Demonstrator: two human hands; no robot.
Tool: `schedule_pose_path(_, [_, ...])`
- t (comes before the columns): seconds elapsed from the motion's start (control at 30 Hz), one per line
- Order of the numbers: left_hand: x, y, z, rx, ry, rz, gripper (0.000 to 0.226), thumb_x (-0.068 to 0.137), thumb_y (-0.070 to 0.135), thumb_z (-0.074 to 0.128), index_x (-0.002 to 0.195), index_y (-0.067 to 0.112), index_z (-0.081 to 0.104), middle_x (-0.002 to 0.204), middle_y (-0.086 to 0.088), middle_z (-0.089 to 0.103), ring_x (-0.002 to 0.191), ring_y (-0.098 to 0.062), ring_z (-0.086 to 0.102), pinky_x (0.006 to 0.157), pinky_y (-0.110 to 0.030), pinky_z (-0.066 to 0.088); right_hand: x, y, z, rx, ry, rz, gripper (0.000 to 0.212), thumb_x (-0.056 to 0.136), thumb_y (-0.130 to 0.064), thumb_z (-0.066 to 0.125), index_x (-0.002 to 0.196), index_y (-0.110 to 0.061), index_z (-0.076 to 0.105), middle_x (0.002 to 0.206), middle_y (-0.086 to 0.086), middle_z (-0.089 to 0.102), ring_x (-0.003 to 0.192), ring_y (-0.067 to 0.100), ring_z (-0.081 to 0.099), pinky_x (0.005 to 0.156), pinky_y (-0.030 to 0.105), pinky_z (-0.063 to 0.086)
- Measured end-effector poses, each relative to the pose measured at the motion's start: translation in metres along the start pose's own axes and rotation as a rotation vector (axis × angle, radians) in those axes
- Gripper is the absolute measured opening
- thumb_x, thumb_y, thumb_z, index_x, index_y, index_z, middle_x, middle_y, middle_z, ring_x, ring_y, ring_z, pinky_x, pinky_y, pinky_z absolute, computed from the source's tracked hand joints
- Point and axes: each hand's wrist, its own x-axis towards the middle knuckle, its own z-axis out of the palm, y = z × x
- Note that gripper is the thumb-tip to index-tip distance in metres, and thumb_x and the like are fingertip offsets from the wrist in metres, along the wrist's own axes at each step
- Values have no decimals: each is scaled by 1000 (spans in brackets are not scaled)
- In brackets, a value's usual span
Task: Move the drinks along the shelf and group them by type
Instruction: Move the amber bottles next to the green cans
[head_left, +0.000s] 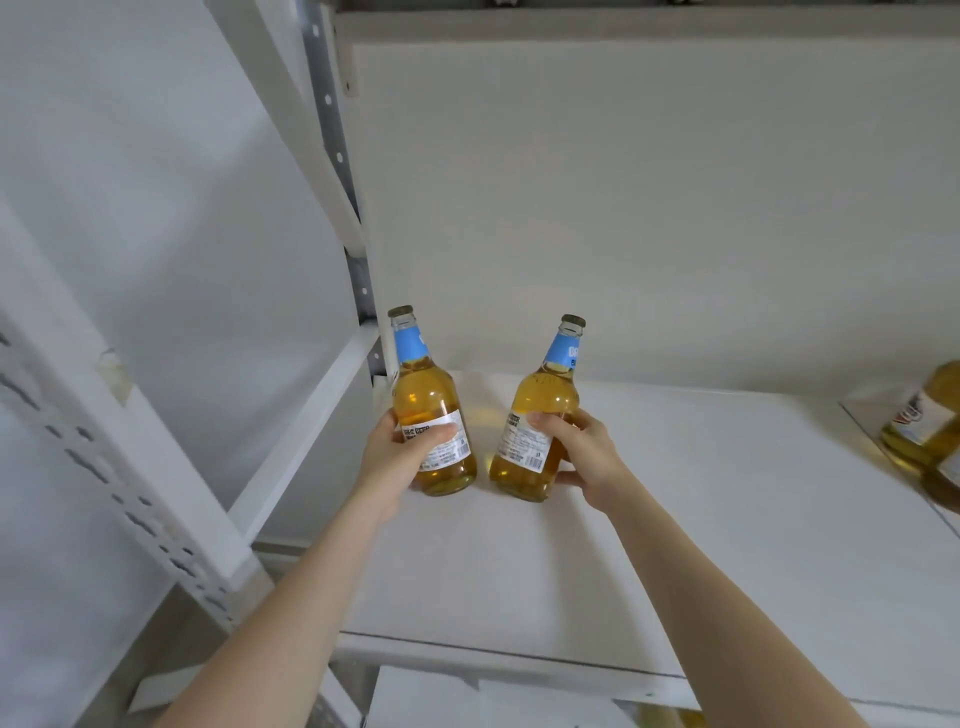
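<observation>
At the left end of the shelf (753, 467) the left bottle (434, 410) is gripped by the left hand (397, 460) and the right bottle (543, 410), tilted, by the right hand (584, 457) — a blue-necked pair judged nearly grouped — while the other bottles (922, 423) far right are yet to be sorted.

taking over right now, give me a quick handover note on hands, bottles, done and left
Left hand grips the left blue-necked bottle, upright at the left end of the shelf.
Right hand grips the matching right bottle, tilted, close beside it, not touching.
Done: these two are paired.
Left: stand both, let go; other bottles at the right edge, partly cut off, probably need sorting.
</observation>
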Motion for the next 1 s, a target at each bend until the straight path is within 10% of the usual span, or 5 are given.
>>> schedule_pose_path(1.0, [-233,36,57,129,-139,41,40,74,24,85,106,35,63,95,14,74,87,-6,71,62,-23,55,-228,-23,-92,-17,45,-35,38,85,-30,74,118,-19,60,107,7,71,95,22,69,68,33,54])
